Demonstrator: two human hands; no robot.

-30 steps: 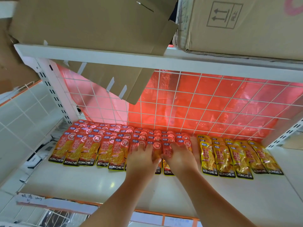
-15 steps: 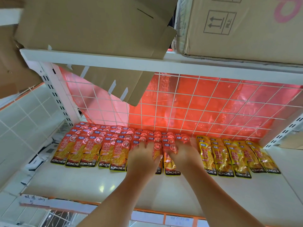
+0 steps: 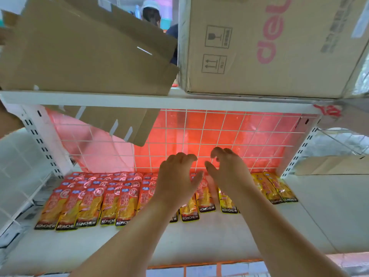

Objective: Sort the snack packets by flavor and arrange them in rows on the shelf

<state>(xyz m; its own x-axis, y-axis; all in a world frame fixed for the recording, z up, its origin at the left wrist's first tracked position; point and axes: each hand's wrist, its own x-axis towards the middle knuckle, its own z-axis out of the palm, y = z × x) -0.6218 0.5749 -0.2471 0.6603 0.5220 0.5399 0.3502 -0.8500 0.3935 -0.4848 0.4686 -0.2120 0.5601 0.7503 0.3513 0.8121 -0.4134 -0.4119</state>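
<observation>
On shelf (image 3: 199,236): red KONCHEW packets (image 3: 89,198) left, yellow KONCHEW packets (image 3: 275,188) right, in rows. We lifted left hand (image 3: 177,176) and right hand (image 3: 229,172) off them, both loosely curled, empty; sorting looked nearly done.

The red-orange packets (image 3: 87,202) and yellow packets (image 3: 277,188) both end in a black strip with white lettering. The shelf (image 3: 199,240) is white, the wire grid (image 3: 225,127) a white square pattern over a red sheet (image 3: 259,137), and the cardboard box (image 3: 269,62) brown with pink letters.
</observation>
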